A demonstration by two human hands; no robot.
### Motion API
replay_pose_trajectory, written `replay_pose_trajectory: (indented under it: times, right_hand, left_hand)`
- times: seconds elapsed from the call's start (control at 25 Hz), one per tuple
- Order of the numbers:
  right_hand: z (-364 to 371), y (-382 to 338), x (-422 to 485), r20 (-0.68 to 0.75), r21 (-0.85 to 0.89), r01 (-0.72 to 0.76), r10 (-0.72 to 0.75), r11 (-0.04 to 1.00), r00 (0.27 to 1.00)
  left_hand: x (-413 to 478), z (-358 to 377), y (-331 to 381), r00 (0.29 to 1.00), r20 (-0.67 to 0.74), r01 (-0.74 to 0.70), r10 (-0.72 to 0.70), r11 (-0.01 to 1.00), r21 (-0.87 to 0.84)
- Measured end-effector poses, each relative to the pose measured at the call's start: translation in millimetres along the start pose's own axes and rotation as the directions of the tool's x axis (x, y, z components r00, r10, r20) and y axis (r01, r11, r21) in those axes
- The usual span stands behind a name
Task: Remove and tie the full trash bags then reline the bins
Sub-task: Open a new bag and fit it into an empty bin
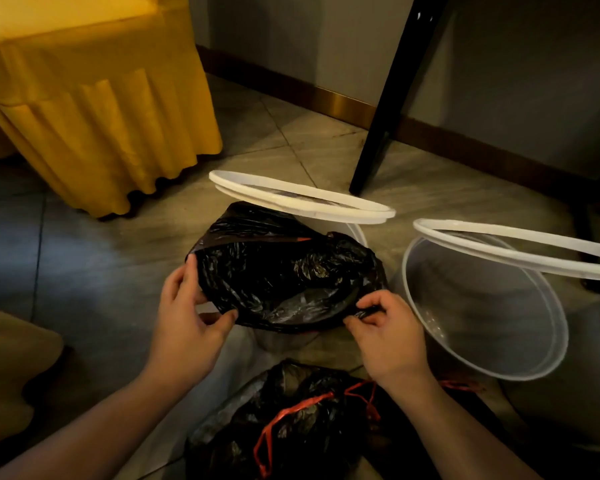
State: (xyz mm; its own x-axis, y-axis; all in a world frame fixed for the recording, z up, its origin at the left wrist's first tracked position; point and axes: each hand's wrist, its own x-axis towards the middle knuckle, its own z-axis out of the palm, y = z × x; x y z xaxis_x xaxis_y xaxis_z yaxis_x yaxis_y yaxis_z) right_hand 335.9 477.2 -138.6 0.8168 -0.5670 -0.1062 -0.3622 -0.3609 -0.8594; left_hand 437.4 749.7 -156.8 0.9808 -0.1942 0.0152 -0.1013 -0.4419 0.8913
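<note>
Two hands on the liner point(284, 271): the left hand point(187, 320) pinches its near-left edge between thumb and curled fingers, and the right hand point(385, 337) pinches the near-right edge, black plastic bunched in the fingertips. That liner sits spread over the mouth of the bin point(359, 233), whose pale wall peeks out behind and below it. Just behind the liner, a white ring point(302, 199) tilts up over the bin's far side. Right of the liner, a second bin point(482, 317), clear, leans over, with a second ring point(516, 249) raised above it. Nearer than the liner, between the forearms, lies a full bag point(291, 427), red drawstrings point(312, 401) looped across it. Far left of the liner hangs a yellow tablecloth point(101, 116); behind the liner a black leg point(388, 116) slants up.
</note>
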Motion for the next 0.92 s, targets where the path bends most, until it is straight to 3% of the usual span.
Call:
replay_pose_trajectory:
  times: [0.16,0.28,0.44,0.64,0.8,0.92]
  right_hand:
    - [7,10,8,0.026,-0.008,-0.085,0.085,0.996,0.996]
    - [14,6,16,0.086,0.235,-0.314,0.302,0.92,0.949]
    - [27,-6,23,0.078,0.425,-0.351,0.353,0.834,0.932]
    - [40,-13,23,0.032,0.506,-0.336,0.372,0.795,0.928]
    - [38,-6,9,0.05,0.5,-0.356,0.384,0.789,0.922]
    - [30,1,1,0.002,0.475,-0.381,0.433,0.793,0.902]
  left_hand:
    - [10,-2,-6,0.997,0.069,0.043,-0.033,0.988,-0.148]
    - [20,-2,-5,0.993,0.062,0.113,-0.097,0.921,-0.372]
    - [42,-4,12,0.976,0.069,0.214,-0.208,0.828,-0.518]
    - [40,-7,22,0.968,0.139,0.25,-0.209,0.86,-0.445]
    - [23,-13,27,0.99,0.058,0.142,-0.13,0.94,-0.31]
    - [15,-14,23,0.985,0.052,0.17,-0.162,0.953,-0.251]
